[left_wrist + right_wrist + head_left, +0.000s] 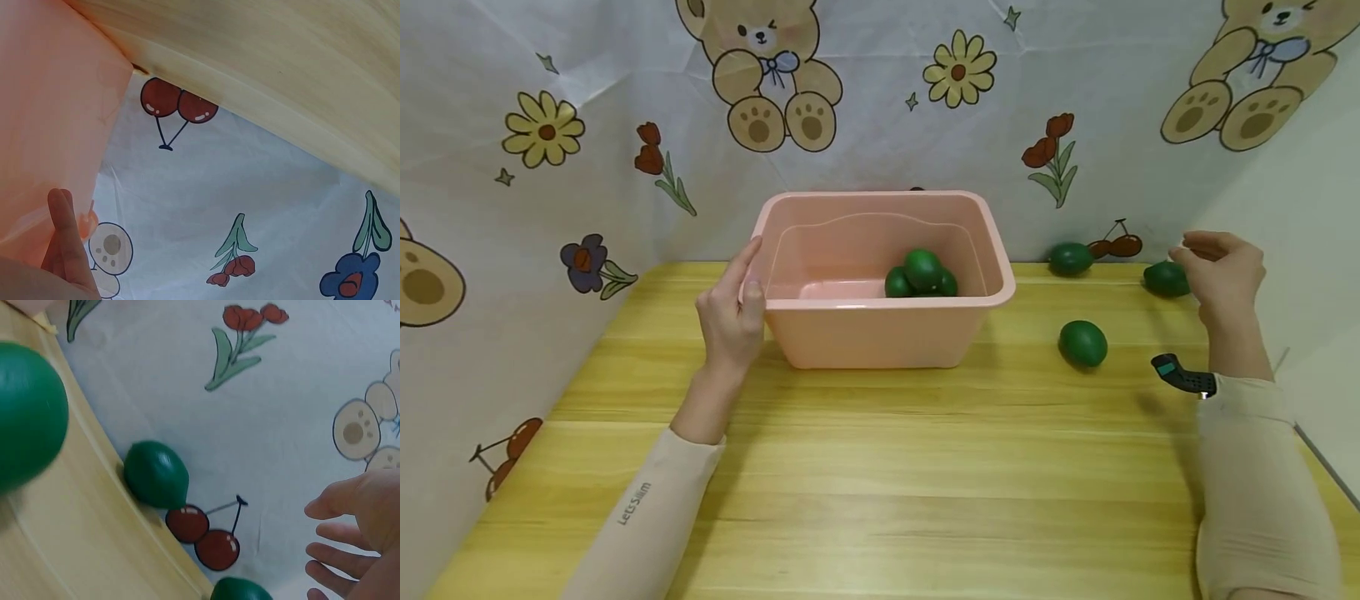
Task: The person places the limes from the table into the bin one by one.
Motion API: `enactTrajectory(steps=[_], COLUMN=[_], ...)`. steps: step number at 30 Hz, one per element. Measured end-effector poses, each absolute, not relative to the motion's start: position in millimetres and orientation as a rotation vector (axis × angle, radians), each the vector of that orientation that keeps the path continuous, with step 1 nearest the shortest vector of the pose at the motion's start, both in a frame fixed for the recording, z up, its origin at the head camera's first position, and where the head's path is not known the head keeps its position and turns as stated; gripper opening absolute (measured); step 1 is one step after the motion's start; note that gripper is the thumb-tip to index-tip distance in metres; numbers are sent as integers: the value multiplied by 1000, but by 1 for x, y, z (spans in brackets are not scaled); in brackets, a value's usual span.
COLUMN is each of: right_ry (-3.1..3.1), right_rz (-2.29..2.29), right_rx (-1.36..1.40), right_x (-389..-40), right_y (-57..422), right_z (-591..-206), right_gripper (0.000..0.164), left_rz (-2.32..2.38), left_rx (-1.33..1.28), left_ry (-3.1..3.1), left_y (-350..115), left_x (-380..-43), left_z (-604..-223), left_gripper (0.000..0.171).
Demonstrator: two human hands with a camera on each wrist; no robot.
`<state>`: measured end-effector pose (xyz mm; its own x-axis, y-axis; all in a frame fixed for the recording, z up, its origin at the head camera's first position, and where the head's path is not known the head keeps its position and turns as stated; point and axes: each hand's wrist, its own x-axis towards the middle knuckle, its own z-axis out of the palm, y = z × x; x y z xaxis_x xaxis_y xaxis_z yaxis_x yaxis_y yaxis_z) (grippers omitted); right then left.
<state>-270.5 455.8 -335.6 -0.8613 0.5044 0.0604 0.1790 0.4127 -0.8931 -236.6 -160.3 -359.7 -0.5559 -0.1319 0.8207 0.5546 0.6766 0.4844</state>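
My left hand [730, 321] holds the left side of a pink plastic bin [872, 337], its thumb at the rim. In the left wrist view its fingers [62, 231] lie along the bin's outer wall. Several green limes [922, 268] are piled inside, toward the bin's right. My right hand [1225, 271], with nothing in its grasp, hovers at the far right, fingers apart and slightly bent. It partly overlaps a lime [1165, 279] in the head view. Another lime [1071, 259] lies at the table's back edge, and a third lime [1083, 344] sits nearer, right of the bin.
The wooden table [880, 500] ends at the back against a hanging cloth [880, 108] printed with bears, flowers and cherries. A pale wall [1315, 292] closes off the right side. A black band [1183, 375] is worn on the right wrist.
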Motion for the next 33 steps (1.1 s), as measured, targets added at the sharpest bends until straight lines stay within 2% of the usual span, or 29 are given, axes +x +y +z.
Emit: enactTrajectory(steps=[5,11,17,21,26,33], right_ry=[-2484,-2681,-2817,-2791,-2759,-2758], right_rz=[1315,1189,1092,1108,1154,1147], right_rx=[-640,-481,-430,-433,-456,-489], right_x=[-272,-282,-287,-289,-291,-288], right_y=[476,487,496,497,492,486], right_z=[-345,-363,-383,-392,-395,-390], right_gripper=[69,90,95,90,82,83], left_rz=[-933,-946,-947,-948,-955,-958], left_rx=[-317,-325,-324,-326,-332,-336], left_ry=[-1963,-1970,-1977,-1976,-1972,-1972], left_y=[-158,-158,-157,-158,-158,-159], left_x=[-236,-235,-237,-237,-236,-236], left_z=[-358,-357,-358,-359,-359,-359], left_gripper=[67,67,67,66,65,66])
